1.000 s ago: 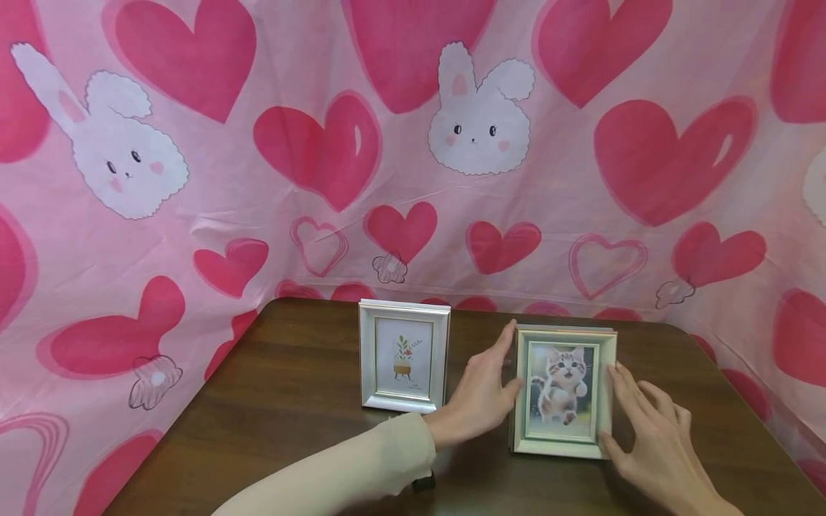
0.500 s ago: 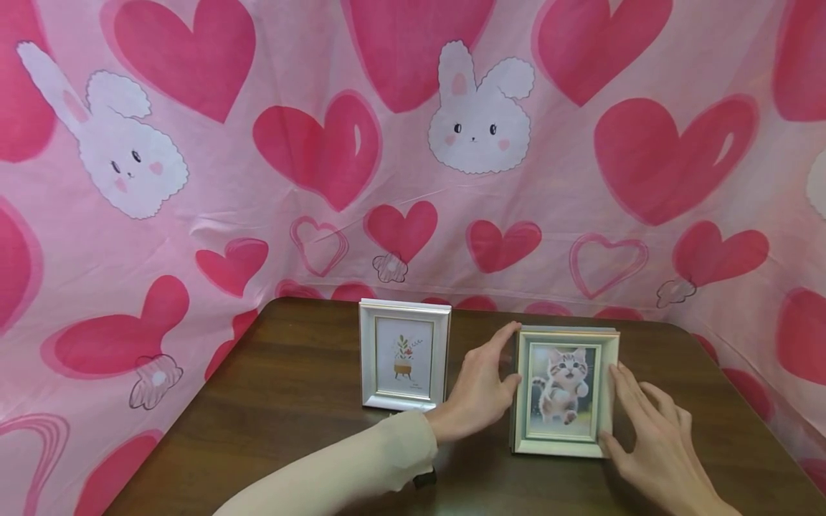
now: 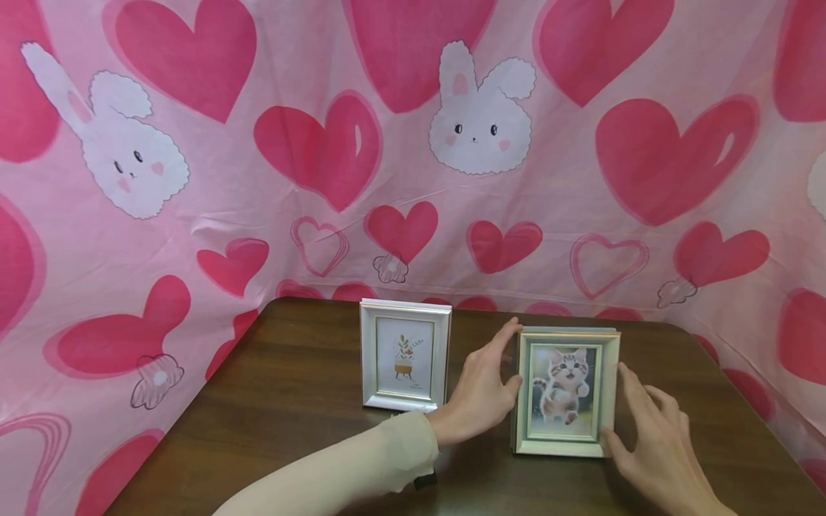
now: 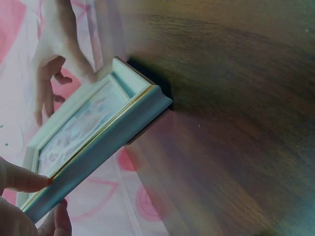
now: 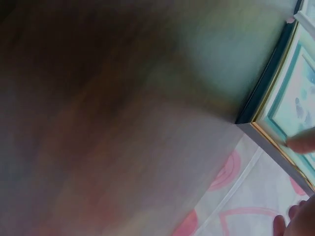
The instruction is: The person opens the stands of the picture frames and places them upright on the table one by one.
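Observation:
A pale picture frame (image 3: 564,394) with a kitten photo stands upright on the table, tilted slightly back. My left hand (image 3: 480,394) pinches its left side; in the left wrist view the thumb (image 4: 27,178) lies on the front edge and fingertips (image 4: 61,219) are behind it. My right hand (image 3: 661,441) is at the frame's lower right, thumb at the side rail and the other fingers straight and just off the edge. In the right wrist view a thumb tip (image 5: 301,141) overlaps the frame's front. Left of my hands stands a silvery white frame (image 3: 368,358) with a potted plant print.
Both frames stand on a dark wooden table (image 3: 277,401) with rounded back corners. Behind and at the sides hangs a pink cloth (image 3: 413,186) printed with hearts and rabbit faces. My left forearm in a cream sleeve (image 3: 342,466) crosses in front of the plant frame.
The right hand's fingers have eased off the frame's right edge. The kitten frame has shifted very slightly to the right. The left hand stays at its side, and the plant frame has not moved.

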`<state>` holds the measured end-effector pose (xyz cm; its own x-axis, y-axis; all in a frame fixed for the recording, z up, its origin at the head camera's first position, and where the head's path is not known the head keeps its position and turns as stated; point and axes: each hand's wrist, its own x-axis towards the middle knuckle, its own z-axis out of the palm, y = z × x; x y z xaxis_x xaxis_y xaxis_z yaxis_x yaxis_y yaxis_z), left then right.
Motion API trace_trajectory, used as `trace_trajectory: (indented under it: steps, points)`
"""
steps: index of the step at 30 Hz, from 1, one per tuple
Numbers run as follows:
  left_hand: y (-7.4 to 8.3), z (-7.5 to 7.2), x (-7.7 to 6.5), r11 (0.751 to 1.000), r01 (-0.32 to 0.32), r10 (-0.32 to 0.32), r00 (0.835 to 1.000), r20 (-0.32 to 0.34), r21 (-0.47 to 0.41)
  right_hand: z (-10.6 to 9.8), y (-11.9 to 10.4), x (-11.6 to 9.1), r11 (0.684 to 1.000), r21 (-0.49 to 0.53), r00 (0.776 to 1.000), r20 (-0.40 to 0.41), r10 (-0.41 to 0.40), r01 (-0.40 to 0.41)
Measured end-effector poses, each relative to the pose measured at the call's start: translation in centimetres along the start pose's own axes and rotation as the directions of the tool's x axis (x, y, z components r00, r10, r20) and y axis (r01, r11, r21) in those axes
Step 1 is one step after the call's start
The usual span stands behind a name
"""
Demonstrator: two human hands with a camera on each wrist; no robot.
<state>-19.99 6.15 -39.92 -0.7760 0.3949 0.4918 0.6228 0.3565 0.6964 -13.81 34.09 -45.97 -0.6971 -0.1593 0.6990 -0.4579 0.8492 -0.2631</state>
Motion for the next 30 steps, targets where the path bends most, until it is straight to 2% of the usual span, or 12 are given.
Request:
trace_trajectory:
  steps: [5,10,20,30]
  points:
    - [0.0,0.0,0.0,1.000,-0.002,0.002,1.000,0.005,0.005,-0.2,-0.4,0.0,0.986,-0.012,0.984,0.068,0.165,-0.164]
    - [0.0,0.1,-0.1,1.000,-0.004,0.004,1.000,0.011,0.011,-0.3,-0.7,0.1,0.971,-0.031,0.961,0.138,0.239,-0.237]
    - [-0.1,0.1,-0.5,0.992,-0.108,0.105,0.994,0.042,0.065,-0.2,-1.1,0.5,0.972,-0.091,0.962,0.153,0.227,-0.215]
    - [-0.2,0.0,-0.7,0.969,-0.213,0.204,0.976,0.079,0.125,0.0,-1.0,0.3,0.979,-0.076,0.976,0.101,0.194,-0.186]
